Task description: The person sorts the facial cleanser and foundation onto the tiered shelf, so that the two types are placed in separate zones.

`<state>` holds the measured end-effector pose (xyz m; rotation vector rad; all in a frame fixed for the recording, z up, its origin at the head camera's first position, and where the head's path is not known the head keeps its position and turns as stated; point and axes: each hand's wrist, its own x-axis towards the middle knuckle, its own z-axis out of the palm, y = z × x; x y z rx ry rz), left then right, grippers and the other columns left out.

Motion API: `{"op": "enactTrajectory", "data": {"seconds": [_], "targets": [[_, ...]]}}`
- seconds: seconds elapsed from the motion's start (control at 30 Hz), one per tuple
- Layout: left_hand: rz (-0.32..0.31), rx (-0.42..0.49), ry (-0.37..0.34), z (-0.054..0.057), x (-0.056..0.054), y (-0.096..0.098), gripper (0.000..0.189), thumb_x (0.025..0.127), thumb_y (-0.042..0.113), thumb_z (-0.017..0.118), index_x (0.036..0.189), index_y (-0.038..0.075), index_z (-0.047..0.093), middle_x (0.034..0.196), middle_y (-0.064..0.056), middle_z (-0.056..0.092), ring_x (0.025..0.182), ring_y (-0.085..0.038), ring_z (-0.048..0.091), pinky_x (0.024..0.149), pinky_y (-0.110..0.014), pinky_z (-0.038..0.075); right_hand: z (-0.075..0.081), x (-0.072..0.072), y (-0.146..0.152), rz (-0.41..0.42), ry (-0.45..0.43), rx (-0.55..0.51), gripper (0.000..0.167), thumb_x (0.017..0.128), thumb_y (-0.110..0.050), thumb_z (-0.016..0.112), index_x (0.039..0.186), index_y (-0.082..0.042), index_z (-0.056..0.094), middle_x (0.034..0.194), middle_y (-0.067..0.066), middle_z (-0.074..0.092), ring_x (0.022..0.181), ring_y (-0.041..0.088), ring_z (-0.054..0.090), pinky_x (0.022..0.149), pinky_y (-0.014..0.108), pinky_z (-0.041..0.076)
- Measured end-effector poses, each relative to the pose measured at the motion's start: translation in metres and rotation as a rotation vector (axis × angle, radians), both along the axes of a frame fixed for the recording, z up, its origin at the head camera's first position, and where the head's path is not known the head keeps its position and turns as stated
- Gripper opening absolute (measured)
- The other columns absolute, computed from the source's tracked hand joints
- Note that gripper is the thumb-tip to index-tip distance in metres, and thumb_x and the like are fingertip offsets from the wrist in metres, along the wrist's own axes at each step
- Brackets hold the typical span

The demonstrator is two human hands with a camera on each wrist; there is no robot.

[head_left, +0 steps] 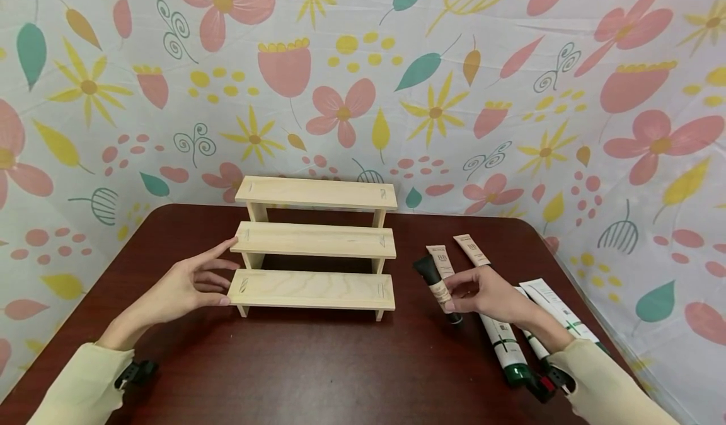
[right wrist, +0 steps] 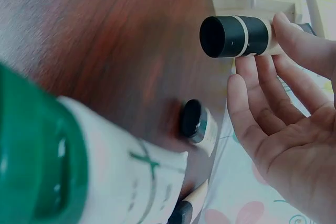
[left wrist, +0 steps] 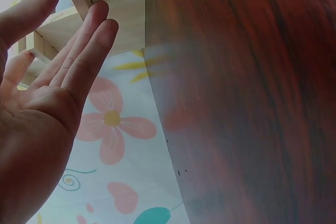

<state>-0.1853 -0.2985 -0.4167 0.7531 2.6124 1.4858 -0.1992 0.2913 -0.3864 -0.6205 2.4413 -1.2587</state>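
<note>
A three-step wooden display shelf (head_left: 312, 288) stands on the dark table, with my left hand (head_left: 181, 283) at its left end. The fingers of that hand are extended, index fingertip at the middle step and thumb at the edge of the lowest one. In the left wrist view the left hand (left wrist: 52, 93) overlaps the shelf's pale wood (left wrist: 126, 30). My right hand (head_left: 488, 292) pinches a small black-and-beige cosmetic tube (head_left: 440, 291) between thumb and fingers, tilted, to the right of the shelf. Its black cap (right wrist: 215, 36) faces the camera in the right wrist view, beside the right hand (right wrist: 289, 129).
Two beige BB cream tubes, one nearer the shelf (head_left: 438, 255) and another farther right (head_left: 471, 250), lie behind the right hand. Several white tubes with green caps, including a near one (head_left: 505, 343) and a far one (head_left: 561, 308), lie around the right forearm. Floral cloth (head_left: 363, 97) hangs behind the table.
</note>
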Motion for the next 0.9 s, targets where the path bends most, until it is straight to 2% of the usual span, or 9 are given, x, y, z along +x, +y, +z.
{"op": "enactTrajectory", "data": {"seconds": [0.17,0.37,0.6,0.7,0.9], "targets": [[0.003,-0.001,-0.002,-0.001,-0.001,-0.001,0.106,0.082,0.004,0.091,0.168,0.020,0.032,0.132,-0.021,0.067,0.099,-0.022,0.075,0.085,-0.038,0.062,0.007,0.001,-0.009,-0.043,0.074,0.019,0.042,0.092,-0.018,0.084,0.127,0.003,0.073,0.123,0.013,0.073,0.107,0.020,0.069,0.082,0.030,0.058],[0.004,0.003,-0.013,-0.001,-0.001,-0.001,0.106,0.081,0.004,0.092,0.168,0.021,0.032,0.132,-0.021,0.066,0.100,-0.022,0.074,0.085,-0.039,0.062,0.014,0.001,-0.021,-0.056,0.117,-0.009,0.042,0.091,-0.016,0.085,0.127,0.002,0.073,0.120,0.011,0.073,0.103,0.020,0.070,0.081,0.030,0.058],[-0.002,0.005,-0.005,0.000,-0.002,-0.001,0.105,0.082,0.005,0.091,0.168,0.021,0.033,0.134,-0.024,0.065,0.100,-0.022,0.074,0.085,-0.045,0.061,0.019,-0.002,-0.036,-0.009,0.138,-0.052,0.038,0.091,-0.014,0.085,0.126,-0.003,0.075,0.111,0.005,0.077,0.101,0.019,0.072,0.082,0.031,0.059],[0.001,0.003,-0.003,-0.001,-0.002,-0.001,0.105,0.082,0.006,0.092,0.168,0.021,0.033,0.135,-0.024,0.065,0.101,-0.022,0.074,0.086,-0.046,0.061,0.023,-0.003,-0.044,-0.011,0.152,-0.043,0.039,0.091,-0.016,0.086,0.127,-0.006,0.075,0.112,0.003,0.077,0.103,0.020,0.072,0.084,0.032,0.059],[0.000,0.005,0.007,-0.003,-0.001,-0.002,0.105,0.081,0.004,0.092,0.167,0.019,0.033,0.131,-0.021,0.068,0.100,-0.022,0.074,0.085,-0.040,0.062,0.034,-0.005,-0.064,-0.028,0.222,-0.064,0.039,0.089,-0.015,0.087,0.126,-0.008,0.076,0.110,0.000,0.077,0.102,0.019,0.073,0.083,0.033,0.059]]}}
